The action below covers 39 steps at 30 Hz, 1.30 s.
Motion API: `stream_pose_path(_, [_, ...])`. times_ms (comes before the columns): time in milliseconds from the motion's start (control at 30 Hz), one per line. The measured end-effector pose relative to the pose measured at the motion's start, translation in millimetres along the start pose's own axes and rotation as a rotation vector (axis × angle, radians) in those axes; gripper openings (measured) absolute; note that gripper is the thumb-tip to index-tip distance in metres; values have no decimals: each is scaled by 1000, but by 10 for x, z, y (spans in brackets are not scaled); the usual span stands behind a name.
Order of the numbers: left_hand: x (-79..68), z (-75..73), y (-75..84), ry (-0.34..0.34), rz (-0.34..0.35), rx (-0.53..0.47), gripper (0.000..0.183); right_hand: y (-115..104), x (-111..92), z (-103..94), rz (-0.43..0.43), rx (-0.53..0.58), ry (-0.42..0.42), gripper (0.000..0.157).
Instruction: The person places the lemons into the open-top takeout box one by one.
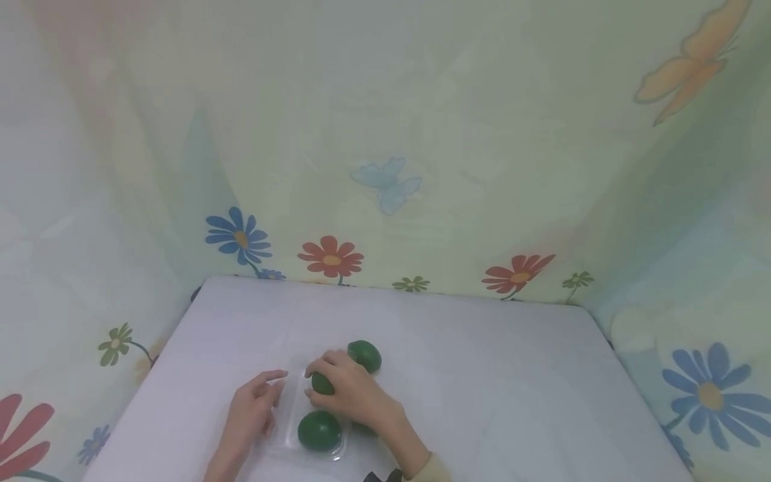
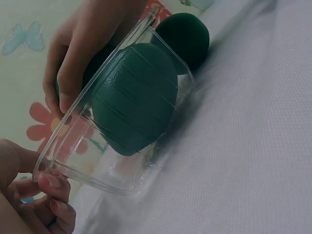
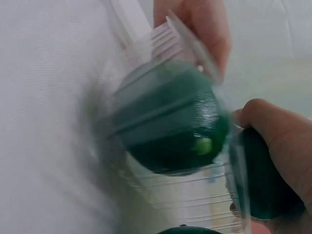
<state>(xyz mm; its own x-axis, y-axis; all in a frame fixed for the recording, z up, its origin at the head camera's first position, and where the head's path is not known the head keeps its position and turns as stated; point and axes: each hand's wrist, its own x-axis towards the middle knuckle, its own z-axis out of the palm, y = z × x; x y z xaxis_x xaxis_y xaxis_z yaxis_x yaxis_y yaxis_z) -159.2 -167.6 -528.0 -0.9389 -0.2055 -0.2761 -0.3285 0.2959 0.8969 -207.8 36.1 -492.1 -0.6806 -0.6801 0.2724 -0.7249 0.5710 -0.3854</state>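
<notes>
Thumb and fingertips of the left hand [image 1: 249, 407] pinched the rim of a clear plastic box [image 2: 97, 183], nearly closed on that thin edge, likely because so light a box would slide if nudged. One green fruit [image 1: 319, 432] lay inside the box's nearer end, its walls seeming enough to stop it rolling. Just beside the box, largely hidden under the right wrist, another fruit [image 1: 364, 429] showed on the table. Over the box's farther part, the right hand [image 1: 348, 387] held a third fruit [image 1: 322, 383], thumb on one side and fingers curled round the other, spread only as wide as the fruit, a grip that suited a smooth, round thing; whether it touched the box, I could not tell. Just beyond that hand, a fourth fruit [image 1: 365, 356] rested on the white-covered table [image 1: 512, 388], within easy reach. Behind it all hung a flowered curtain [image 1: 482, 167].
</notes>
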Motion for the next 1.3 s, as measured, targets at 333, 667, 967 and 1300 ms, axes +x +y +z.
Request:
stream_pose_path(333, [-16,34,-3,4,-10,-10,34,-13,-2,222,-98,-151,-42,25])
stream_pose_path(667, [-26,24,18,9,6,-12,33,-41,19,217,-81,-163,-80,20])
stream_pose_path(967, [-23,17,50,16,25,-24,34,-8,24,262,-105,-172,-54,18])
stream_pose_path(1300, [-38,32,53,24,13,23,34,12,3,268,-83,-147,-33,17])
